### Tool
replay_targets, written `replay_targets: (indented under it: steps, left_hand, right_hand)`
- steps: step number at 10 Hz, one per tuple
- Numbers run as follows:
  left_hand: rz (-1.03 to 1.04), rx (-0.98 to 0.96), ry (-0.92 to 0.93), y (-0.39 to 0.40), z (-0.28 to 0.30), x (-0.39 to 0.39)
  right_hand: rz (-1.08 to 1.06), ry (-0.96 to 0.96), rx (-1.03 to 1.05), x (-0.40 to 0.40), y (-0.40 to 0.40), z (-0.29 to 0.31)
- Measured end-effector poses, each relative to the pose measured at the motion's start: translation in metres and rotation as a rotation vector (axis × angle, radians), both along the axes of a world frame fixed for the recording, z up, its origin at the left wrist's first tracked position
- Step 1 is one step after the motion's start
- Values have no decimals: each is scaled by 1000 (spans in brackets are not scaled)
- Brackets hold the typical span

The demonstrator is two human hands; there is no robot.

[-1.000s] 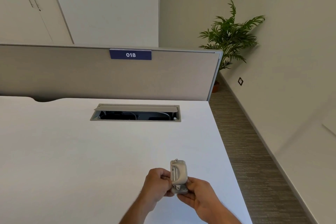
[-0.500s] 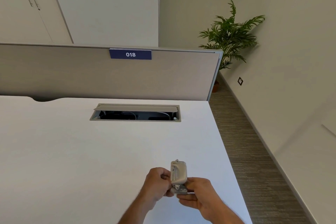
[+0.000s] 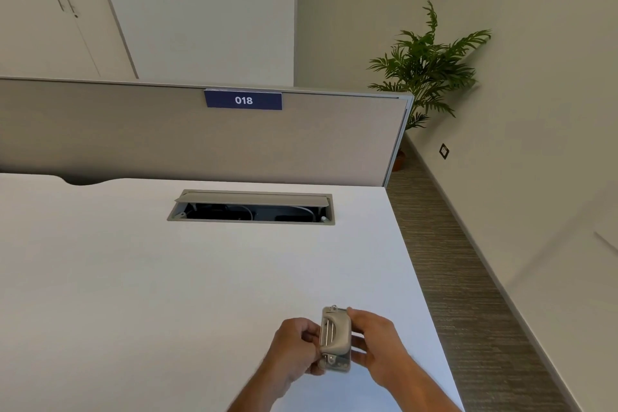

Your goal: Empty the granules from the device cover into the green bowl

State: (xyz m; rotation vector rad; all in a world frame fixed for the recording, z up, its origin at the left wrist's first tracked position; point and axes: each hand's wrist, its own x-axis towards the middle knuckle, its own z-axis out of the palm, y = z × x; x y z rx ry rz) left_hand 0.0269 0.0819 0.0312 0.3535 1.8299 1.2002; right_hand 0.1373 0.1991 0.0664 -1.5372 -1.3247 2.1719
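Observation:
A small beige device [image 3: 335,338] with metal rods and screws is held upright above the white desk [image 3: 167,278], near its front right corner. My left hand [image 3: 294,348] grips its left side and lower end. My right hand [image 3: 376,341] wraps its right side, with fingers reaching up to its top edge. No green bowl and no granules are in view. Whether a cover sits on the device is hard to tell.
An open cable tray slot [image 3: 250,207] is set in the desk's far middle. A grey partition [image 3: 200,137] with a blue "018" label [image 3: 243,100] stands behind. The desk's right edge drops to striped carpet [image 3: 468,278]; a potted plant [image 3: 424,63] stands in the corner.
My right hand has shifted from under the device's lower end up along its right side to the top. The device stays upright between both hands.

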Motion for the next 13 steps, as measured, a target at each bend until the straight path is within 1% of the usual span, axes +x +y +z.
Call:
replay_targets:
  steps: [2,3,5,6,7,8,9,10,11,12,13]
  left_hand:
    - [42,-32,-5,-5,-19,7]
    - [78,-63,-2,-7,-28,7]
    - [41,-73,-12,-14,-35,9]
    - [-27,-116,45,-19,-39,10]
    - [-102,-173,234,-25,-39,8]
    - [-152,-216,581,-35,-33,8]
    - [-260,-229,892,-43,-41,6]
    - [-387,-275,1090,-45,-51,3]
    - [-406,-228,1173,-47,-66,0]
    - [-378,-201,1301,-47,-78,-6]
    - [-293,-211,1324,-40,-78,-9]
  right_hand:
    - [13,-57,106,2,-1,-11]
    - [-8,-145,225,6,-6,-20]
    - [156,-177,171,13,-18,-33]
    - [172,-211,199,14,-21,-39]
    - [193,-238,213,17,-24,-42]
    - [201,-245,216,22,-28,-45]
    - [210,-238,213,27,-31,-44]
    - [244,-261,227,32,-33,-44]
    - [244,-278,234,37,-32,-45]
    - [297,-339,313,37,-35,-41]
    - [250,-349,432,37,-27,-24]
